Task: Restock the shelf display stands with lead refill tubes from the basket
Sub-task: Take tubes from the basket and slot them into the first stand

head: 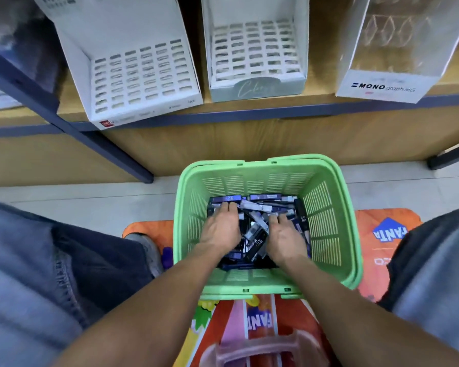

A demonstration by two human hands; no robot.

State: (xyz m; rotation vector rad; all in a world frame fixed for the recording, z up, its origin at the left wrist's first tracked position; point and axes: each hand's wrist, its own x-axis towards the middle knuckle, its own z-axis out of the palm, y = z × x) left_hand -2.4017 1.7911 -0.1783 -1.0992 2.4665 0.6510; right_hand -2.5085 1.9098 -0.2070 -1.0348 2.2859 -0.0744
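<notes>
From the head view, the gathering step is in hand: both hands reach into the green basket (326, 213) near the shelf. The left hand (221, 227) and right hand (285, 238) lie with fingers loosely spread, resting on the lead refill tubes (257, 229) heaped beneath and between them. Next, a pinch on some tubes, then a lift toward the empty display stands (143, 75) on the far shelf

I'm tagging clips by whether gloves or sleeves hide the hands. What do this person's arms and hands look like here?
Both arms are bare along all that shows of them, with no sleeve in view. The left hand and right hand wear no gloves, and no watch, bracelet or ring shows on either wrist or on the visible fingers. Grey-blue trousers cover the legs at either side.
</notes>
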